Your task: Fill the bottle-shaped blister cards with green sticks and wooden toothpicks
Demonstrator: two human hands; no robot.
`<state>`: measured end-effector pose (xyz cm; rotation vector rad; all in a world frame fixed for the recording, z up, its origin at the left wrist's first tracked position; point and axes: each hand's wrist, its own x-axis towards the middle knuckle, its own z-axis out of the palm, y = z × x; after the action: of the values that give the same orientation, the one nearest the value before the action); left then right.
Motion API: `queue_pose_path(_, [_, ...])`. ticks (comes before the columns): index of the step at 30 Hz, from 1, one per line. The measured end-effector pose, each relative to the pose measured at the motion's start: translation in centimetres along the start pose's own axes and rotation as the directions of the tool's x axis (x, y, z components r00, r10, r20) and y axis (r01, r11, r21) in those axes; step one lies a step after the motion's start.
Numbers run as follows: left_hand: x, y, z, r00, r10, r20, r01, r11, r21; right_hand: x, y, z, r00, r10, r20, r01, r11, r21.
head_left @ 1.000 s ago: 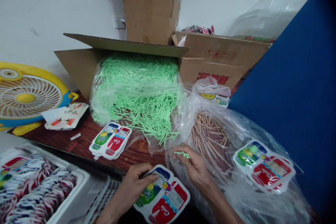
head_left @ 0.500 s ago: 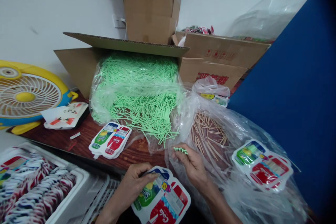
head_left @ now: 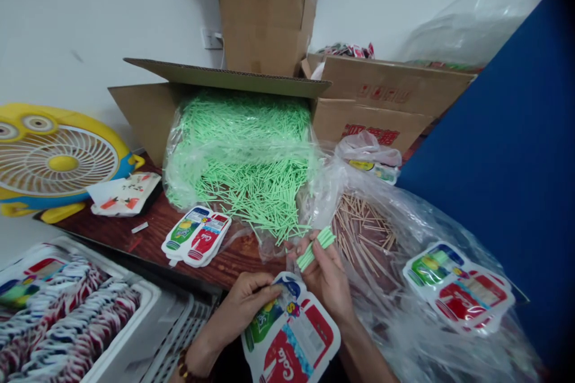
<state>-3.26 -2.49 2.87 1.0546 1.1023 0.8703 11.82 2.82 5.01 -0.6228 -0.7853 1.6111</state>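
Note:
A bottle-shaped printed pouch (head_left: 291, 341), with a green soda and a red cola design, is pinched at its upper left by my left hand (head_left: 245, 305). Just above the pouch's right side, my right hand (head_left: 330, 281) grips a small bundle of light green sticks (head_left: 315, 248), which lies slanted across the fingers. Behind the hands, a heap of the same green sticks (head_left: 256, 185) spills from a clear plastic bag in an open carton (head_left: 144, 114). Brown sticks (head_left: 362, 227) lie loose on clear plastic to the right of my right hand.
A small stack of pouches (head_left: 197, 236) lies on the wooden table, and another pouch (head_left: 458, 287) rests on the plastic at right. A white crate (head_left: 148, 305) full of packed pouches stands lower left. A yellow fan (head_left: 63, 161) and a blue panel (head_left: 489, 149) flank the table.
My right hand has turned, so the green bundle now shows lengthwise instead of end-on. Pouch and right hand have come closer together. The whole view has shifted slightly.

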Motion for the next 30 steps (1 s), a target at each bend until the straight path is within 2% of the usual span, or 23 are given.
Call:
queue_pose_path(4, [0.3, 0.1, 0.4, 0.998, 0.056, -0.008, -0.056, 0.997, 0.051, -0.9, 0.4, -0.1, 0.999, 0.031, -0.024, -0.031, 0.999, -0.008])
queue_pose_path(11, [0.7, 0.3, 1.1, 0.995, 0.088, -0.04, -0.086, 0.995, 0.039, -2.3, 1.1, -1.4, 0.995, 0.037, -0.09, -0.052, 0.986, -0.162])
queue_pose_path(16, [1.4, 0.1, 1.1, 0.998, 0.042, -0.051, -0.047, 0.994, -0.098, -2.0, 0.9, -1.8, 0.984, 0.178, -0.025, -0.179, 0.981, -0.076])
queue_pose_path(20, [2.4, 0.0, 1.0, 1.0, 0.018, -0.004, -0.018, 0.964, -0.266, -0.8, -0.5, -1.4, 0.965, 0.255, 0.057, -0.25, 0.964, -0.088])
queue_pose_path(22, [3.0, 0.1, 1.0, 1.0, 0.003, 0.016, 0.003, 0.943, -0.332, 0.0, -1.3, -1.2, 0.972, 0.228, 0.064, -0.22, 0.969, -0.112])
queue_pose_path(25, [3.8, 0.2, 1.3, 1.0, 0.004, 0.013, 0.001, 0.926, -0.376, 1.0, -2.5, -1.4, 0.99, 0.12, 0.071, -0.11, 0.985, -0.131])
queue_pose_path(27, [4.3, 0.3, 1.5, 1.0, 0.01, 0.017, -0.002, 0.917, -0.399, 1.4, -3.2, -2.0, 0.995, 0.073, 0.072, -0.056, 0.974, -0.219])
queue_pose_path(30, [5.0, 0.5, 1.8, 1.0, -0.003, 0.017, 0.01, 0.9, -0.436, 1.6, -4.1, -3.4, 0.973, 0.184, 0.141, -0.102, 0.886, -0.452])
